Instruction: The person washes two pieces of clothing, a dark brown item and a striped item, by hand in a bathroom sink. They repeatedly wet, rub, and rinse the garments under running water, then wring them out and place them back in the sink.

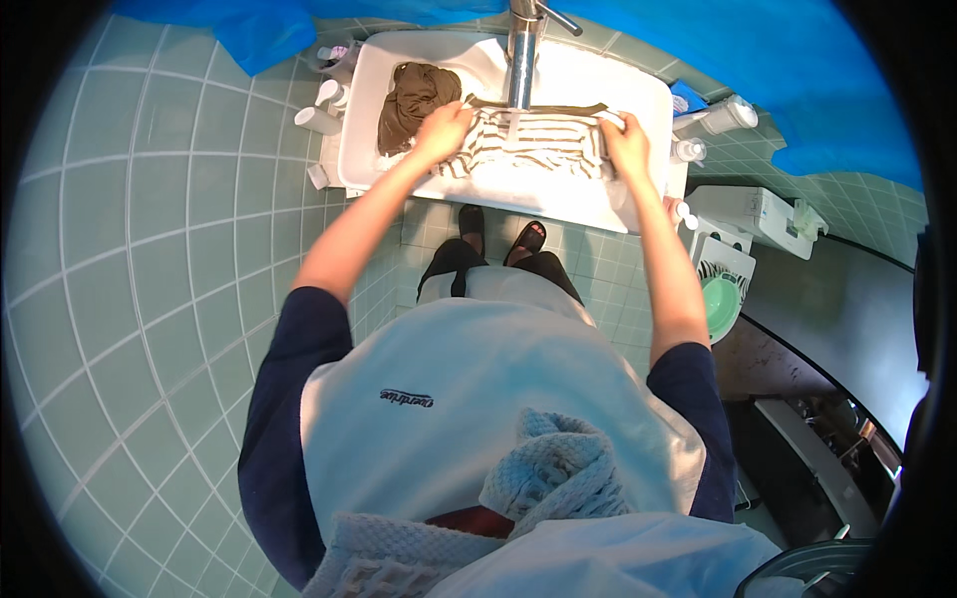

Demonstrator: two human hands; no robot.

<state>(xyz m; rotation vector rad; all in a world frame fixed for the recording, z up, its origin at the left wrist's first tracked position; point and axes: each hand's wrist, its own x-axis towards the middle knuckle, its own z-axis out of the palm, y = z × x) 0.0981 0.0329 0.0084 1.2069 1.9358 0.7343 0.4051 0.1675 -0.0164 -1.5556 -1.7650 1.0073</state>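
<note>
A striped cloth garment (538, 142), white with dark stripes and a dark band along its far edge, is stretched between my hands over a white sink basin (639, 97). My left hand (445, 133) grips its left end, and my right hand (626, 143) has hold of the right end. Directly above the cloth's middle stands the chrome faucet (522, 71), with what looks like water coming from its spout. A bundled brown cloth (419, 101) lies in the left side of the basin, close to my left hand. Some whitish suds show around the fabrics.
Pump bottles and a white cylindrical container (317, 120) line the basin's left side. More bottles (725, 114) stand at its right. A toilet tank (755, 213) and a green basin (721, 305) are farther right. Tiled wall (172, 187) rises on the left.
</note>
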